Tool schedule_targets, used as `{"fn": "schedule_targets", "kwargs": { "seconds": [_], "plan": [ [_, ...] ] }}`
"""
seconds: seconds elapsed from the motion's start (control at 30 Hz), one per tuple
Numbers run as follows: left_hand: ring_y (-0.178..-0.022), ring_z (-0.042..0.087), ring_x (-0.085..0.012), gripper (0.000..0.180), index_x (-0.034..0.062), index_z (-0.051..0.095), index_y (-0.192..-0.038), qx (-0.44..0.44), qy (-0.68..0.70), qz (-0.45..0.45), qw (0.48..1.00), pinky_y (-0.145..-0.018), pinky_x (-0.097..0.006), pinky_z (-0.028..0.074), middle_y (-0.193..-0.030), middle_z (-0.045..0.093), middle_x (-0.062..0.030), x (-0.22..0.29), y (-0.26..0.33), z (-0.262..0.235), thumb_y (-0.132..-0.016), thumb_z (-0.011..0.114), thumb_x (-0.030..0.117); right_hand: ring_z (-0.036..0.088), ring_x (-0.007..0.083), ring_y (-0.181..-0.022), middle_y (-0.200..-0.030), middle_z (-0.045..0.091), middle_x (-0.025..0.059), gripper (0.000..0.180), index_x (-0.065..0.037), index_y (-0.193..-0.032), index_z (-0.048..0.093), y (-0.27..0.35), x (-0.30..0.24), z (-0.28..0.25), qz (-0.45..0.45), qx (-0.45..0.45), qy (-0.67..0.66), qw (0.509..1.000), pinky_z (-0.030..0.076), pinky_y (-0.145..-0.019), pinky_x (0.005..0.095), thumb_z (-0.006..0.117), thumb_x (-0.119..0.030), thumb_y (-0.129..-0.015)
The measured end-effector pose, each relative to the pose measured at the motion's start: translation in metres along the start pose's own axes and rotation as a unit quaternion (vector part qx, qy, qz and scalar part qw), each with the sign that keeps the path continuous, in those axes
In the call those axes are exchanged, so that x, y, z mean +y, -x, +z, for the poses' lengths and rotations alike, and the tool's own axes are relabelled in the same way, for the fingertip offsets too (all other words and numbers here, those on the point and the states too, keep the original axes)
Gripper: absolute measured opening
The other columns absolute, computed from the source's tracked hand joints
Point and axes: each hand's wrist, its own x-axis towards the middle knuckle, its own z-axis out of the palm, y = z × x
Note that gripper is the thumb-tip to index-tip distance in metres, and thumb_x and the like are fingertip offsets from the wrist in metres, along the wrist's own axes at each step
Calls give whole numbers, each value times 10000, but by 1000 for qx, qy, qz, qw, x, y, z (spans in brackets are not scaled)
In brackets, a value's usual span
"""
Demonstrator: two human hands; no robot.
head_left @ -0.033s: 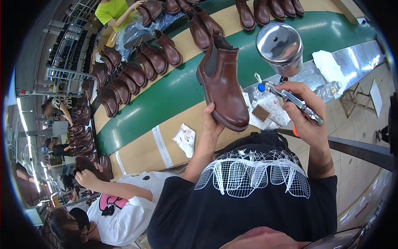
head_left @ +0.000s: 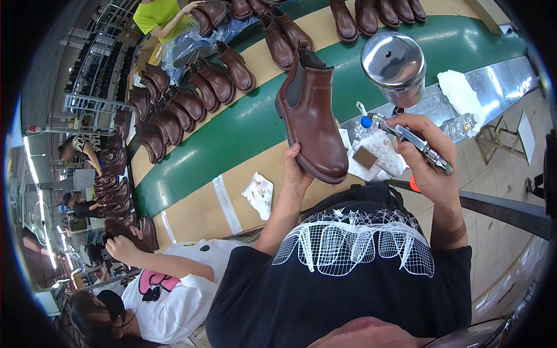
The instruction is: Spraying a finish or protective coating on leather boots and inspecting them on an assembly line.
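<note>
My left hand (head_left: 296,173) grips a brown leather Chelsea boot (head_left: 316,119) from beneath near its toe. The boot is held above the bench, its opening toward the far side and its toe toward me. Most of that hand's fingers are hidden under the sole. In my right hand (head_left: 432,165) is a spray gun (head_left: 393,62) with a shiny metal cup on top. Its nozzle end, beside a blue round part (head_left: 365,122), points left toward the boot, with a gap between. My fingers are wrapped round the gun's body.
Brown boots (head_left: 174,113) line the left and far sides of the green bench (head_left: 191,168). Stained cloths (head_left: 386,151), a brown pad (head_left: 365,158) and a plastic bottle (head_left: 458,126) lie at the right. A stained cloth (head_left: 258,196) lies nearer. A co-worker (head_left: 174,284) handles a boot at left.
The spray gun's cup has shifted very slightly to the right. The boot and my left hand look unmoved.
</note>
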Motion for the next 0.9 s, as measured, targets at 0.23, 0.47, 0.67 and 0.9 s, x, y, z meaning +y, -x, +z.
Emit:
{"fn": "schedule_targets", "kwargs": {
  "seconds": [0.23, 0.47, 0.67, 0.9],
  "plan": [
    [-1225, 582, -313, 833, 15, 403, -1443, 7, -1, 2, 1000, -1082, -448, 458, -1371, 560, -174, 3, 0, 11, -782, 726, 406, 616, 101, -852, -1011, 672, 76, 246, 27, -1149, 636, 5, -1, -2, 29, 19, -14, 999, 479, -745, 235, 660, -48, -916],
    [-1179, 607, -355, 860, 48, 365, -1474, -21, 5, 5, 1000, -1021, -495, 506, -1370, 551, -180, 4, -1, 12, -811, 673, 501, 624, 107, -882, -1015, 678, 89, 223, 28, -1133, 642, 5, 3, 2, 16, 36, 2, 999, 482, -783, 242, 641, -32, -919],
    [-982, 648, -470, 897, -17, 315, -1462, -167, 166, -76, 969, -742, -489, 621, -1238, 521, -315, 15, -5, 0, -892, 508, 648, 629, 123, -950, -1051, 683, 94, 249, 37, -1146, 645, 9, -3, -3, 32, 29, -20, 999, 480, -839, 254, 647, -13, -902],
    [-859, 668, -464, 913, -31, 327, -1447, -111, 228, -123, 959, -695, -472, 622, -1220, 506, -348, 16, 2, 12, -897, 483, 680, 626, 133, -905, -1019, 687, 93, 249, 31, -1130, 657, 0, -16, 0, -4, 1, 27, 1000, 481, -813, 259, 680, -57, -898]
  ]
}}
